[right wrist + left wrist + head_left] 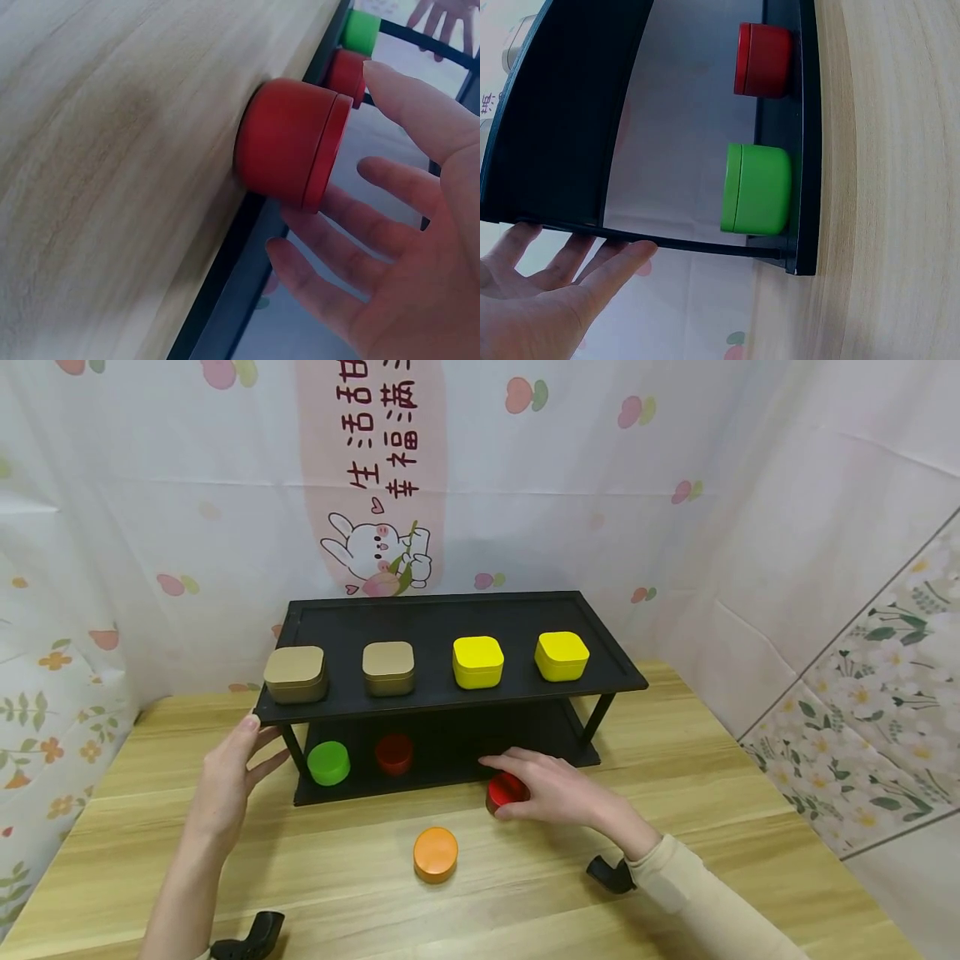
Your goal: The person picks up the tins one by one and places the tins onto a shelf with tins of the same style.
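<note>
At the left end of the black two-tier shelf (450, 705), my left hand (228, 772) touches the upper board's edge with its fingers extended. In the left wrist view those fingers (622, 262) lie along the shelf's side. My right hand (551, 789) is around a round red tin (506, 792) on the wood table, just in front of the lower tier. The right wrist view shows the red tin (289, 142) with the fingers loosely spread behind it and the thumb apart from its lid. A round orange tin (435, 853) sits nearer on the table.
On the lower tier stand a green tin (328, 763) and another red tin (393, 753). The top tier holds two tan square tins (388, 668) and two yellow square tins (477, 662). A patterned curtain (495, 485) hangs behind.
</note>
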Demonstrator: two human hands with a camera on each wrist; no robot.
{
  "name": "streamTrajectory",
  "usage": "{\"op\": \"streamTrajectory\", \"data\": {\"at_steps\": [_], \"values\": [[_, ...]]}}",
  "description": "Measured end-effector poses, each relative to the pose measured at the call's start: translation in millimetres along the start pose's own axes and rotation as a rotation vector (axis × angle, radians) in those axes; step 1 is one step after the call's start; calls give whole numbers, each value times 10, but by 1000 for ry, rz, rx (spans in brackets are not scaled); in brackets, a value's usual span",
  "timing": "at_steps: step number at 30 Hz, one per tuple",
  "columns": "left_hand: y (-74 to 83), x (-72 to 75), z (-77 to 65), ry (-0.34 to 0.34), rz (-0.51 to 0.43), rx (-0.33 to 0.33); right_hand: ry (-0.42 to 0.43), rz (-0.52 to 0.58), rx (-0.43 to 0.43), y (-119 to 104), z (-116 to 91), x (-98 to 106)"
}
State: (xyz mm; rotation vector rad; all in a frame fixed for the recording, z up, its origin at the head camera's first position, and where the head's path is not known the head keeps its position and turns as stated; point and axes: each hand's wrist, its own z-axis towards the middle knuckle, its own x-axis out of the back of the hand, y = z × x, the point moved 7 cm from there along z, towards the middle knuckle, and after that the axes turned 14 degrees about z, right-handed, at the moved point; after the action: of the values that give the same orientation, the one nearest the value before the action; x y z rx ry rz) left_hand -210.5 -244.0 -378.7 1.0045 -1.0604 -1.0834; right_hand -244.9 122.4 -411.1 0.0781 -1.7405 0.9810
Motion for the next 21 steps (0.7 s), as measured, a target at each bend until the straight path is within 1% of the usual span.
{"op": "streamTrajectory", "data": {"at_steps": [4, 21], "values": [[-2, 3, -4, 3, 0, -8, 7, -9, 18, 4, -9, -4], [-16, 10, 1, 0, 14, 1, 8, 3, 32, 39, -51, -23]]}}
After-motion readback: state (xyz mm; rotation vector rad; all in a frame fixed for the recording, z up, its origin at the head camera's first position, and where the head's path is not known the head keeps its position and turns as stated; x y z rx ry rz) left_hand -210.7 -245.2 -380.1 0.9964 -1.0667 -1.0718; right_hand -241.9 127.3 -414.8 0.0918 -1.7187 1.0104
